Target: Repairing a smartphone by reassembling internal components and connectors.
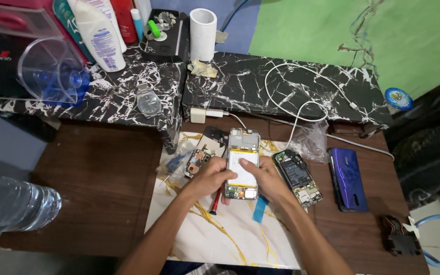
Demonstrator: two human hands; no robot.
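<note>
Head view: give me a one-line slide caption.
Both hands, left hand and right hand, hold an opened phone over a marble-patterned mat, a second opened phone alongside.

Both forearms are running out past the bottom edge, so nothing above the elbows is showing. The left hand is covering one side of the opened phone, and the right hand is hiding the other; the fingertips underneath are lying out of sight. A red tool is poking out from under the left palm, its upper end hidden. The bottle is getting cut off by the left edge and blurring. The white bottles are getting cropped at the top. The parts on the second board are looking too small to tell apart.
</note>
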